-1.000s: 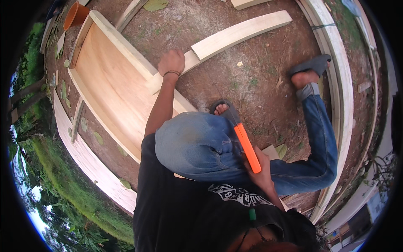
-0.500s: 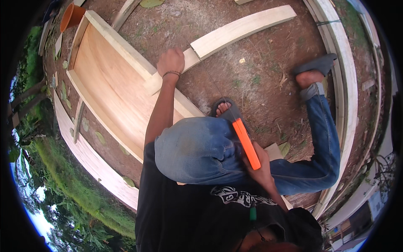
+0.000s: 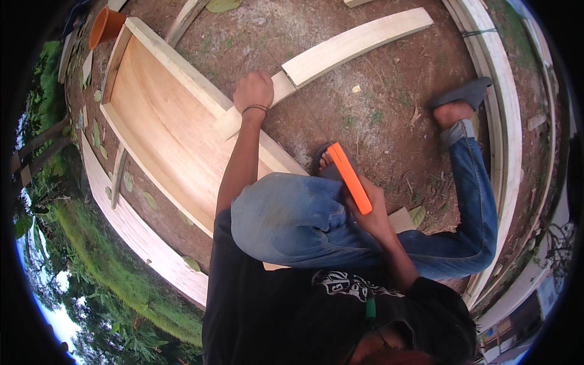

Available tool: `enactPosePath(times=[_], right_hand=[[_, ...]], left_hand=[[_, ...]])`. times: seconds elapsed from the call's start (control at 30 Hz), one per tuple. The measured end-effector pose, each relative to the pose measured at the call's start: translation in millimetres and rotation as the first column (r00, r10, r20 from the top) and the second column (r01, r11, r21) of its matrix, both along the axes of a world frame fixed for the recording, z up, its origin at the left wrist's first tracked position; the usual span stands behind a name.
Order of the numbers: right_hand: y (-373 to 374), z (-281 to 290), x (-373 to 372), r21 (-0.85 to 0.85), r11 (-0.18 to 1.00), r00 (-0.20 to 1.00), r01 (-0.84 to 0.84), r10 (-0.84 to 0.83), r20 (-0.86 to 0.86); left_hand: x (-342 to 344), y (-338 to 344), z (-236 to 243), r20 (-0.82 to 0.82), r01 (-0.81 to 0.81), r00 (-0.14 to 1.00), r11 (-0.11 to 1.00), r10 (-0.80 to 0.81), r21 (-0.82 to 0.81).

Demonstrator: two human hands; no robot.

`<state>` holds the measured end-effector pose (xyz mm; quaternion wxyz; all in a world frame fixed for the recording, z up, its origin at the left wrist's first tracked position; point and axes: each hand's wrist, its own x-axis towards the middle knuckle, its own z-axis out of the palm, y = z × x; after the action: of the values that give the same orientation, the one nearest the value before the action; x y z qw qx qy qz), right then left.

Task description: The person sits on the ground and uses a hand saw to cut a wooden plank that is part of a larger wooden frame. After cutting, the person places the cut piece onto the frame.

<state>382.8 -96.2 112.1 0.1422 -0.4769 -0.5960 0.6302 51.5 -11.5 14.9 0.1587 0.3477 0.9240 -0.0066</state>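
Observation:
A pale wooden plank (image 3: 359,48) lies slantwise, its near end resting over the side rail of a shallow wooden box (image 3: 173,70). My left hand (image 3: 253,91) is closed on the plank near that end, pressing it down. In my right hand (image 3: 370,201) is a handsaw, held by its orange handle (image 3: 351,179). The thin blade is seen almost edge-on and is hard to make out; it points toward a dark cut line across the plank, just to the right of my left hand. My bent knee in jeans (image 3: 286,213) is beside the box, close to the saw.
An orange pot (image 3: 106,27) stands past the box's far left corner. Long pale beams (image 3: 502,140) run along the right side, near my sandalled foot (image 3: 462,100). Another long board (image 3: 143,237) lies at the left beside grass. Leaves and wood scraps lie on the dirt.
My right hand has pushed the saw forward, up and left toward the plank. My left hand keeps its hold on the plank; the whole view has shifted slightly.

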Motion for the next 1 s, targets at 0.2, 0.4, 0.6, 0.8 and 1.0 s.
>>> enactPosePath(times=[0.2,0.4,0.6,0.8,1.0], right_hand=[[20.1,-51.0,-37.1,-0.102,0.995,0.995,0.005,-0.015,-0.099],[-26.3,26.4,34.3,0.031,0.998,0.994,-0.051,0.048,0.095],[50.5,-46.8,-70.2,-0.231,0.973,0.995,-0.018,0.039,0.088],[-25.3,38.8,27.9,0.039,0.998,0.991,-0.038,0.033,0.133],[48.6,-53.4,-63.3,-0.17,0.985,1.0,-0.01,0.011,0.009]], left_hand=[[2.3,11.4,9.2,0.002,0.019,1.0,0.999,-0.019,0.044],[-0.2,-3.5,3.1,0.011,-0.029,1.0,0.999,0.03,-0.029],[1.3,5.0,-9.0,-0.025,0.029,0.999,0.998,-0.028,0.055],[-0.8,-0.3,6.8,0.009,-0.022,1.0,1.0,0.022,-0.011],[6.6,9.7,7.4,0.029,0.006,1.0,1.0,-0.007,0.009]])
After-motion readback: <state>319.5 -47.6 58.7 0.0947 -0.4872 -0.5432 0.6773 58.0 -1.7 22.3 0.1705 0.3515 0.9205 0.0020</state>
